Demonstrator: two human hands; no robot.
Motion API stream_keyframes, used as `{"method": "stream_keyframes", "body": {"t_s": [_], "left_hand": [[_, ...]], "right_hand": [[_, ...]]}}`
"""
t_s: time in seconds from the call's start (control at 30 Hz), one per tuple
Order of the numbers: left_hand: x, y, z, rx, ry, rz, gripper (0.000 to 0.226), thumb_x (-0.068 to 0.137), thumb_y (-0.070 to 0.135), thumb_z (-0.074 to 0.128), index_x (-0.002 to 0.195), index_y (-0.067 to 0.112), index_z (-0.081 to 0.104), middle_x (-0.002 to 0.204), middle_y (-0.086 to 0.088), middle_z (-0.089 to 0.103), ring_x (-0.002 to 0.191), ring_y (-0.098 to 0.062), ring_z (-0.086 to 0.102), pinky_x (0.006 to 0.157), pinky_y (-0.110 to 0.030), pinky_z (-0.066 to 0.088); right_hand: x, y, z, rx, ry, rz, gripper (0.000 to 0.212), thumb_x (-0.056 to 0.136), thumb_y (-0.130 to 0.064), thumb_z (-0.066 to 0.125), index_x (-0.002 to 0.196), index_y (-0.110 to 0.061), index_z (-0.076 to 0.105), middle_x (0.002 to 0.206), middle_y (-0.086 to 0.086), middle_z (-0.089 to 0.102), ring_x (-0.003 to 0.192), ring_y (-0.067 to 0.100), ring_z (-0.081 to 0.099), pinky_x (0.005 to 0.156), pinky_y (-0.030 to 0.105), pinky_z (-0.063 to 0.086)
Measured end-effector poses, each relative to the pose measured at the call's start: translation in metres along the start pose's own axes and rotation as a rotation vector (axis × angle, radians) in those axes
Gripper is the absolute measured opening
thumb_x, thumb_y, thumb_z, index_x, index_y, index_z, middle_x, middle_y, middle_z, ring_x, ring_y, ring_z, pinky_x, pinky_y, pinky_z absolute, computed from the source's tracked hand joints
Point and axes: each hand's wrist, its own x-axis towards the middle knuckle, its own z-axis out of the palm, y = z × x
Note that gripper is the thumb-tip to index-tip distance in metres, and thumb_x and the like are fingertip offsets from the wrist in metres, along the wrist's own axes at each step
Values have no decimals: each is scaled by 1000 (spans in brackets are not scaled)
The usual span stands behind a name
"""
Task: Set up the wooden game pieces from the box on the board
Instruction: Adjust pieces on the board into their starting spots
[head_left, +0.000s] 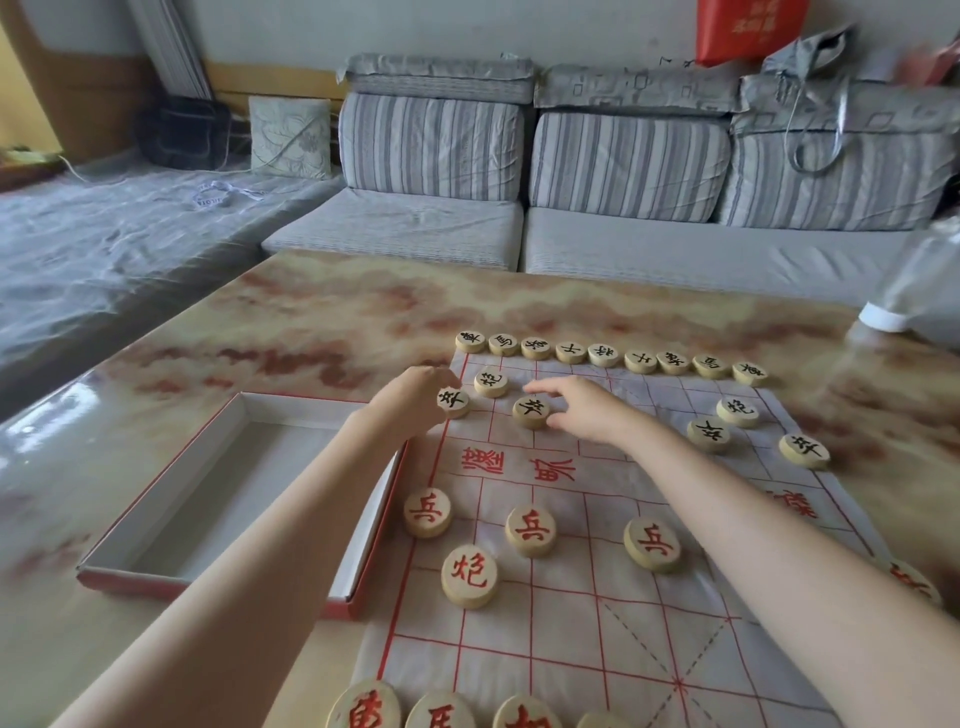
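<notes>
A white sheet board (566, 613) with red grid lines lies on the table. Round wooden pieces with black characters line its far edge (602, 355), and several more stand a row nearer. Red-marked pieces (530, 530) stand in the near half. My left hand (415, 400) holds a black-marked piece (453, 403) at the board's far left edge. My right hand (582, 408) lies with fingers extended, touching another black-marked piece (531, 411). The red-edged box (218, 499) left of the board shows a bare white inside.
The marble-patterned table (311, 322) extends left and beyond the board. A grey striped sofa (623, 171) stands behind it. A clear plastic bottle with a white cap (904, 296) lies at the table's right edge.
</notes>
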Motion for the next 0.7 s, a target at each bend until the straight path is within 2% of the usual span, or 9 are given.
{"method": "stream_keyframes", "body": {"t_s": [0.03, 0.1, 0.2, 0.27, 0.37, 0.47, 0.53, 0.6, 0.7], "left_hand": [[2, -2, 1, 4, -15, 14, 46, 81, 6, 58, 126, 14, 54, 131, -8, 55, 120, -24, 50, 98, -32, 40], [7, -6, 4, -6, -38, 27, 44, 83, 13, 61, 126, 15, 54, 130, -7, 55, 120, -24, 50, 98, -32, 40], [14, -13, 8, -24, -45, 34, 40, 86, 19, 61, 125, 18, 55, 129, -5, 56, 117, -22, 52, 97, -31, 40], [18, -17, 10, -17, -23, 32, 40, 85, 18, 62, 124, 19, 56, 128, -5, 57, 116, -22, 53, 96, -31, 41], [20, -17, 13, 19, 3, 18, 41, 83, 29, 64, 122, 21, 57, 123, -8, 57, 110, -25, 55, 90, -32, 43], [20, -13, 21, 100, 132, -33, 42, 79, 41, 65, 111, 15, 61, 122, -8, 55, 104, -30, 57, 86, -36, 48], [21, -10, 27, 133, 207, -48, 51, 75, 49, 66, 108, 11, 59, 124, -7, 56, 106, -30, 57, 86, -39, 48], [22, -9, 30, 108, 220, -43, 64, 70, 56, 66, 118, 15, 56, 131, -4, 51, 114, -28, 52, 91, -39, 46], [23, -12, 26, 77, 185, -24, 73, 71, 55, 67, 131, 19, 47, 135, -3, 47, 124, -26, 45, 99, -39, 41]], "right_hand": [[5, 2, 3, -4, -20, -19, 54, 89, -1, 51, 136, -26, 46, 149, -4, 37, 128, 16, 45, 102, 26, 34], [13, 6, 9, -2, -32, -24, 52, 89, -1, 49, 133, -28, 49, 147, -6, 40, 134, 18, 39, 108, 30, 30], [20, 12, 15, -14, 8, -7, 43, 89, -8, 52, 125, -30, 56, 138, -2, 51, 123, 20, 50, 102, 34, 40], [19, 13, 17, -63, 57, -14, 35, 87, -22, 60, 122, -26, 58, 131, 0, 54, 117, 20, 52, 97, 34, 43], [15, 13, 19, -128, 169, -4, 38, 82, -38, 65, 114, -16, 60, 115, 3, 57, 106, 23, 55, 79, 30, 40], [13, 8, 24, -234, 280, 40, 46, 80, -46, 65, 107, -9, 57, 111, 5, 59, 102, 25, 56, 73, 30, 38], [13, 3, 28, -295, 328, 45, 57, 78, -53, 63, 109, -7, 54, 112, 9, 61, 104, 27, 57, 76, 32, 41], [13, 2, 29, -297, 358, 39, 67, 77, -61, 59, 114, -5, 53, 116, 10, 58, 110, 27, 54, 83, 33, 42], [12, 5, 23, -136, 272, 22, 71, 77, -55, 64, 130, -10, 48, 128, 6, 49, 121, 24, 46, 95, 35, 39]]}}
